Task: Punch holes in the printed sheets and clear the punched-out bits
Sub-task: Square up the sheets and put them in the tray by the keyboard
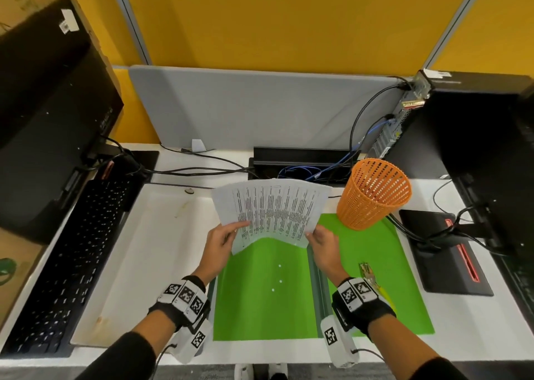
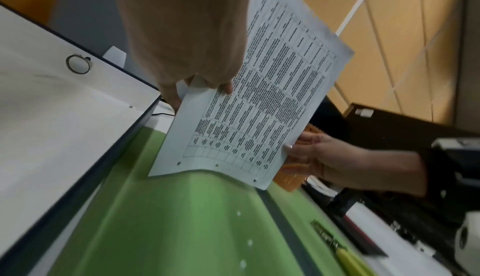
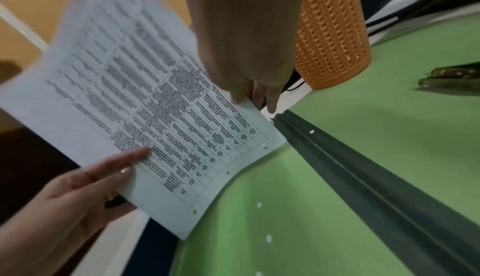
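Both hands hold the printed sheets (image 1: 273, 210) up above an open green folder (image 1: 260, 307). My left hand (image 1: 224, 236) pinches the sheets' left edge, my right hand (image 1: 322, 241) pinches their right edge. The sheets (image 2: 249, 103) bow upward along the near edge, where a row of punched holes shows; the same row shows on the sheets (image 3: 161, 128) in the right wrist view. Three white punched-out bits (image 1: 279, 266) lie on the folder's left leaf. A hole punch with yellow handles (image 1: 372, 281) lies on the right leaf, partly hidden by my right wrist.
An orange mesh basket (image 1: 372, 194) stands at the folder's far right corner. A white tray (image 1: 150, 252) lies left of the folder, a black keyboard (image 1: 69, 264) beyond it. Monitors and cables flank the desk; a cable tray (image 1: 303, 163) lies at the back.
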